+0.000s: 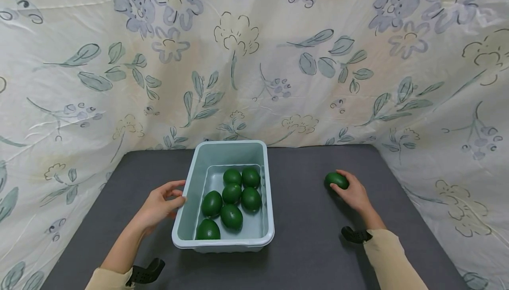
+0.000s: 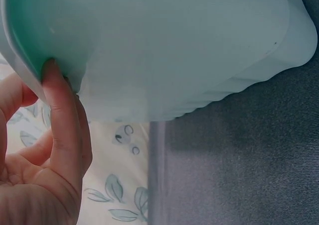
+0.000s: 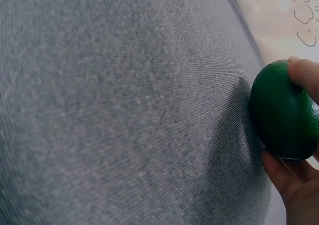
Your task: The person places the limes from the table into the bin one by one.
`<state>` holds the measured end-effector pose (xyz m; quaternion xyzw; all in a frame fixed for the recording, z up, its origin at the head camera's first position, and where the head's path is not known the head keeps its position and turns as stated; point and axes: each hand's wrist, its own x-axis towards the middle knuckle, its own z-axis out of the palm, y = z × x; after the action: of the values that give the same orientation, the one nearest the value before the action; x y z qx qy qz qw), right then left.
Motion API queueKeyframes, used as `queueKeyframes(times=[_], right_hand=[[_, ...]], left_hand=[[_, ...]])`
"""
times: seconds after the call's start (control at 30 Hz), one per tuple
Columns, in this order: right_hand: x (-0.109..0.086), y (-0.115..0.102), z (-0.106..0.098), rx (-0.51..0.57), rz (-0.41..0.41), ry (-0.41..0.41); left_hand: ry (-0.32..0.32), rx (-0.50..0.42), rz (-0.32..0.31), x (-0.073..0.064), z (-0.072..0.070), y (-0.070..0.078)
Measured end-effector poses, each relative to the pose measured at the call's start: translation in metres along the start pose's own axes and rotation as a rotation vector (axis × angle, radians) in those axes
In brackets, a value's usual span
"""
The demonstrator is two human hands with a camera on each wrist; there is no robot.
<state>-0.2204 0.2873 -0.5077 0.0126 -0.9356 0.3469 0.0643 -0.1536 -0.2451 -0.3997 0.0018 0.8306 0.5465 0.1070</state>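
A pale green-blue plastic bin [image 1: 222,242] stands on the dark table, with several dark green avocados [image 1: 231,217] lying on its floor. My left hand [image 1: 161,204] pinches the bin's left rim between thumb and fingers; in the left wrist view the fingers [image 2: 64,115] reach under the lip, against the outer wall. Off to the right, my right hand [image 1: 355,195] grips a single avocado [image 1: 335,179] between thumb and fingers. Glossy and egg-shaped, that avocado [image 3: 281,110] shows close over the grey cloth in the right wrist view, and its far side is hidden by the hand.
A dark grey cloth [image 1: 298,219] covers the table. Behind it and at both sides hangs a floral curtain [image 1: 254,60], meeting the table's back edge just beyond the bin. Black camera mounts [image 1: 148,272] sit on both wrists.
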Motion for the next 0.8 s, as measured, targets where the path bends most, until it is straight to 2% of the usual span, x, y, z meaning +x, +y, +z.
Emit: queueKeyframes(times=[0.43,0.8], right_hand=[[0.006,-0.015,-0.007,0.020,0.012,0.038],[0.010,-0.035,-0.016,0.035,-0.036,0.032]], left_hand=[[0.005,0.005,-0.001,-0.001,0.001,0.001],[-0.001,-0.001,0.007,-0.001,0.001,0.001]])
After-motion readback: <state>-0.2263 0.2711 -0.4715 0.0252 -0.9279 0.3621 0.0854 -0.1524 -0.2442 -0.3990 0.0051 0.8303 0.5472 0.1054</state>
